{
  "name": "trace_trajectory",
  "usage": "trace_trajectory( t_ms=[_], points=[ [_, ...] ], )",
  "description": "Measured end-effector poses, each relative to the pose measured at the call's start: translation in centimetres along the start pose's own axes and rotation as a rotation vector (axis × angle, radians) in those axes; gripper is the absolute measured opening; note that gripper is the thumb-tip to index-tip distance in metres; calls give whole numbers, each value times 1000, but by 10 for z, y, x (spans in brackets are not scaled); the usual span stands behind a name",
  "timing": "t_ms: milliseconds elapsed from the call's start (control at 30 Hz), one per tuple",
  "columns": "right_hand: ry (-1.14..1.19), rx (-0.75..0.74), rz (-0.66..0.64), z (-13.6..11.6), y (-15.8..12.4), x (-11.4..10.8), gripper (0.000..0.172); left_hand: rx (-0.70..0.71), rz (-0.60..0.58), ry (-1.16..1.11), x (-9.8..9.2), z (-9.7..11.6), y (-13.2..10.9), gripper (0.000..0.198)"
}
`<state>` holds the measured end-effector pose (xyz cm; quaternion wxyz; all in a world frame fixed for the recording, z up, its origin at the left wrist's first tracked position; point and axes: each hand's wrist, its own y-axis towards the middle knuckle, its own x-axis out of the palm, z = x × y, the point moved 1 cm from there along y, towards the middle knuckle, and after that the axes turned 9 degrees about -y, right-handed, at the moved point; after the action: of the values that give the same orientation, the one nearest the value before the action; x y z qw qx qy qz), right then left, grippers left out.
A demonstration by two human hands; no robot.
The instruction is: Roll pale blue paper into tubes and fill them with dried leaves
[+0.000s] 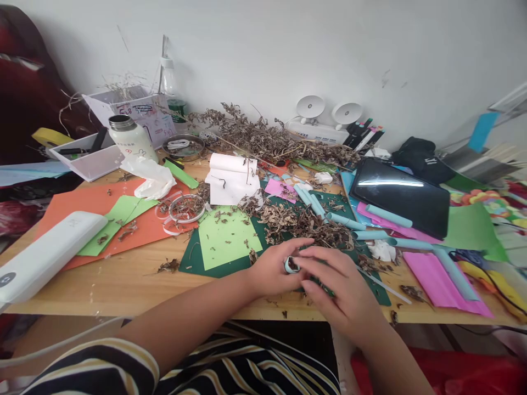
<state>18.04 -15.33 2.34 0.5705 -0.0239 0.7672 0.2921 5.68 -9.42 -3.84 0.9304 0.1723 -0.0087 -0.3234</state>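
Note:
Wrapped in my left hand (274, 270) is a light blue paper tube (291, 265), its round mouth facing up with brown dried leaf bits inside. My right hand (335, 282) is beside the tube, its bent fingers apart and the fingertips close to the rim. Whether those fingertips touch the tube I cannot tell. Both hands are over the front edge of a green cutting mat (214, 269). Just behind them lies a heap of crumbled dried leaves (302, 219). More light blue paper tubes (346, 221) lie to the right of the heap.
A black tablet (401, 192) and pink paper (442, 280) lie right. Left are orange paper (82, 211), a white oblong device (51, 255), a tape roll (186, 208) and an uncapped bottle (127, 134). Dried stalks (263, 137) line the back beside a white router-like device (317, 131).

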Motion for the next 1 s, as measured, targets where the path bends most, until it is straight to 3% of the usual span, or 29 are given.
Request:
trace_trajectory(
  t_ms=[67,167,333,567,767,1000],
  points=[
    [115,110,107,9,-4,4,29,-38,5,9,0,1,1,51],
    [120,218,124,15,-4,12,27,-27,-5,8,0,2,2,49],
    [97,151,59,9,8,19,27,-5,2,-45,-1,4,4,52],
    [111,245,34,2,20,18,25,-22,-46,7,-1,1,6,41],
    [99,302,19,-1,29,15,11,-39,-64,53,-1,1,7,30],
    [146,173,77,6,20,13,8,-3,-48,-9,-3,6,8,37]
  ],
)
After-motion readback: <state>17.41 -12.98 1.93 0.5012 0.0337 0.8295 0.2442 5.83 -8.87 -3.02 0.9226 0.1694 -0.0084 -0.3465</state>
